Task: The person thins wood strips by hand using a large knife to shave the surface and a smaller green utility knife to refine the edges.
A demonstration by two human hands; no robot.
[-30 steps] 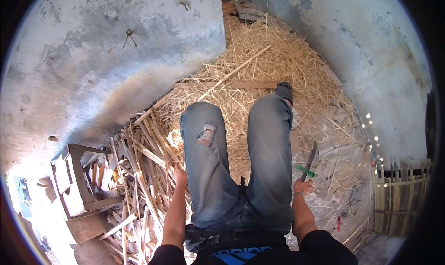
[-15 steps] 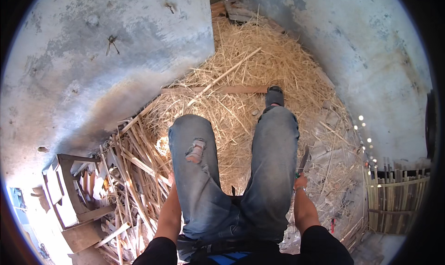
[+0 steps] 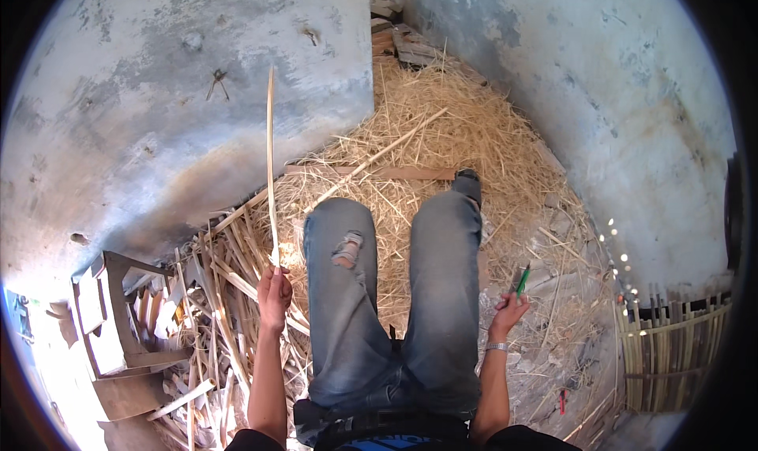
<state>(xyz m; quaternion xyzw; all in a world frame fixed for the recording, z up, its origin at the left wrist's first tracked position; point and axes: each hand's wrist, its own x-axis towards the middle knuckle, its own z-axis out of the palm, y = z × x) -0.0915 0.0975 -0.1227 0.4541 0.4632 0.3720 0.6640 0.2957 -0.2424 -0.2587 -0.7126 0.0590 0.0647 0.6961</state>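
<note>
My left hand (image 3: 274, 297) is closed around the lower end of a long, thin, pale bamboo strip (image 3: 271, 167). The strip points away from me, past my left knee and in front of the wall. To the right of my right thigh, my right hand (image 3: 507, 315) grips a green-handled knife (image 3: 523, 280). Its green part sticks out beyond my fingers, while I cannot make out the blade. Beside my left hand lies a heap of split strips (image 3: 225, 293).
Straw (image 3: 466, 119) covers the floor ahead, with a loose stick (image 3: 387, 155) and a board (image 3: 410, 173) across it. A wooden frame (image 3: 118, 317) stands at left, a slatted bamboo basket (image 3: 675, 348) at right. A small red object (image 3: 562, 401) lies near my right forearm. Walls rise on both sides.
My left hand has come out from beside my left leg and now shows the strip raised in it. The right hand has moved slightly outward, its knife turned. My knees are closer together.
</note>
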